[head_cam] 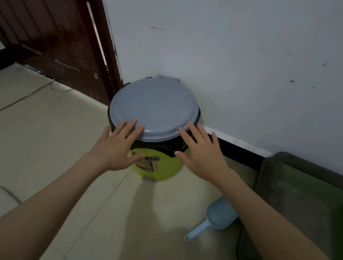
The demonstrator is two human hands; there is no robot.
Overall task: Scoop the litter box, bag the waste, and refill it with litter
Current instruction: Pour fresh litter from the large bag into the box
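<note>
Grey lid (154,111) sits closed on the green bin (157,164); left hand (116,146) and right hand (201,154) reach it, fingers spread, grasping nothing. Bagging seems under way; lifting the lid likely comes next.

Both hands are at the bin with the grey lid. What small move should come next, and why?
Probably lift the lid open. It sits shut on the bin, and a black bag lines the rim. The left hand and right hand both reach its front edge with straight fingers, gripping nothing yet. The scoop lies untouched on the floor.
</note>
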